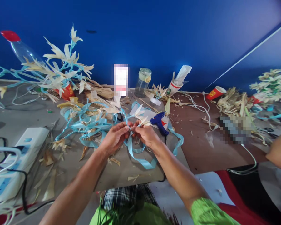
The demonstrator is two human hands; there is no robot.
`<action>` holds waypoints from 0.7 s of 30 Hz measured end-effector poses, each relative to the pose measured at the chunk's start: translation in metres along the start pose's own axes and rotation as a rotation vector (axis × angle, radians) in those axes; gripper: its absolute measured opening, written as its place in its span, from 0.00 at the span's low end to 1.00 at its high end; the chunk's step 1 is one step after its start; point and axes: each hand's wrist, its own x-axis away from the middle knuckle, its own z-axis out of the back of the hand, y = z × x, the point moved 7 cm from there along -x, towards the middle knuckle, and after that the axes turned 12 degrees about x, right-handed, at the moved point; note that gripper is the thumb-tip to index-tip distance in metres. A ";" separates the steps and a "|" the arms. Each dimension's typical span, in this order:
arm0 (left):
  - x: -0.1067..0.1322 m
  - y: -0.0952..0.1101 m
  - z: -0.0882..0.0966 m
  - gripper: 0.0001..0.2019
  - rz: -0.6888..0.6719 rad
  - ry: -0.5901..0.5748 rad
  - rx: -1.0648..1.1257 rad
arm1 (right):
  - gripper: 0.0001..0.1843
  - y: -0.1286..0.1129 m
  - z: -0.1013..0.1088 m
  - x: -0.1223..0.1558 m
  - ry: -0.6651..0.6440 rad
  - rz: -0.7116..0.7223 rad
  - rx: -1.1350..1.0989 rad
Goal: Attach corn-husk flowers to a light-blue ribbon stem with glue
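Dark-blue wall (154, 34) across the back, grey-brown tabletop (121, 176) under the work, redder-brown tabletop (201, 150) off to the R. Busy bench: power strip (25, 165) near L edge, big husk-flower branch (66, 62) standing far L, glass jar (142, 83) by the wall, red paper cup (215, 92) lying tilted on the R side. Another person's bare arm (279, 151) pokes in at the R edge, well apart.

And here's the piece: blue-wrapped stem (125, 118), mid-table, just above the surface from what shows. Long axis runs away from the wearer, leaning a touch L; upper bloom (114, 108) at the far end, pale petals pointing up & L. Second bloom (140, 114) fans out R of it, close to R hand.

Fingers: L hand (117, 136) pinches the stem's near end btwn thumb & fingertips; R hand (146, 134) meets it there, tips bunched tight at the ribbon, exact grip hidden. Stem rises beyond both sets of fingertips; loose blue ribbon (148, 164) trails below, btwn the wrists. Blue glue gun (160, 122) sits just R, untouched.
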 end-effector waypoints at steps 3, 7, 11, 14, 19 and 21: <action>-0.002 -0.004 0.001 0.11 -0.005 0.045 -0.020 | 0.16 0.002 0.000 -0.001 -0.014 -0.008 -0.018; -0.001 -0.005 0.001 0.11 -0.012 0.130 -0.068 | 0.15 0.002 0.003 -0.001 -0.005 -0.010 -0.002; -0.002 -0.005 0.001 0.12 -0.056 0.137 -0.145 | 0.16 0.004 0.004 -0.002 -0.006 -0.017 0.011; -0.003 -0.003 0.004 0.09 -0.146 0.138 -0.251 | 0.16 0.009 0.003 -0.006 -0.014 -0.015 0.012; 0.001 0.006 0.008 0.06 -0.227 0.234 -0.519 | 0.12 0.007 0.008 -0.009 0.060 0.061 0.236; 0.003 0.011 0.009 0.06 -0.243 0.275 -0.669 | 0.09 -0.002 0.009 -0.007 0.079 0.159 0.444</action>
